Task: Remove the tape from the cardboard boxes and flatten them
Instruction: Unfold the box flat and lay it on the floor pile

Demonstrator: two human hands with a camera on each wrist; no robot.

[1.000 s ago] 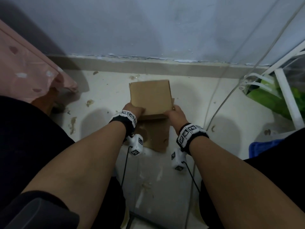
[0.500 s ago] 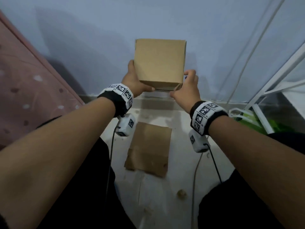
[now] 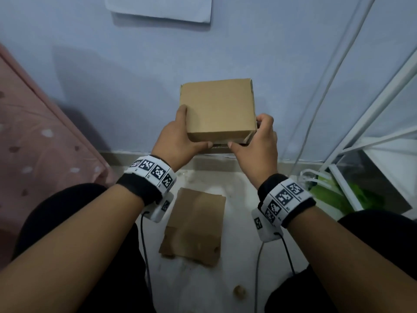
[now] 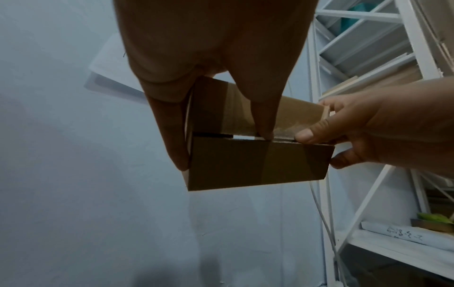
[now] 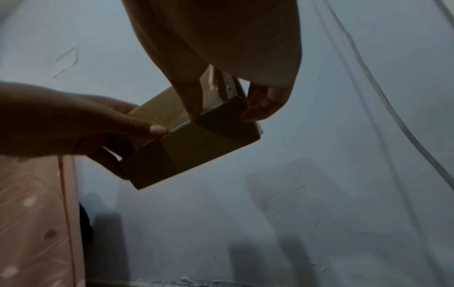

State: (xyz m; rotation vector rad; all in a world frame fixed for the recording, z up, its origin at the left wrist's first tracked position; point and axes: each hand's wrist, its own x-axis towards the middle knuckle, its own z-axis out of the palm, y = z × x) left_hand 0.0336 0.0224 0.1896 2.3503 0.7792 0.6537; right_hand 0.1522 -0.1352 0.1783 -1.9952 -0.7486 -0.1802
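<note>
A small brown cardboard box (image 3: 217,107) is held up in front of the wall. My left hand (image 3: 178,136) grips its left side, thumb on the near face. My right hand (image 3: 257,141) grips the right side, thumb at the near seam. In the left wrist view the box (image 4: 258,163) shows clear tape (image 4: 282,126) across the flap seam, and both thumbs sit on that seam. From the right wrist the box (image 5: 196,143) shows glossy tape (image 5: 209,89) on its upper face. A flattened cardboard box (image 3: 194,227) lies on the floor below.
A pink spotted bed cover (image 3: 33,143) is at the left. A white metal rack (image 3: 372,132) with a green bag (image 3: 331,195) stands at the right, and a white cable (image 3: 320,86) hangs along the wall. A white sheet (image 3: 158,7) is stuck on the wall above.
Both hands lifted the box off the floor up in front of the wall, then brought it slightly lower and nearer. The thumbs have moved together onto the near seam.
</note>
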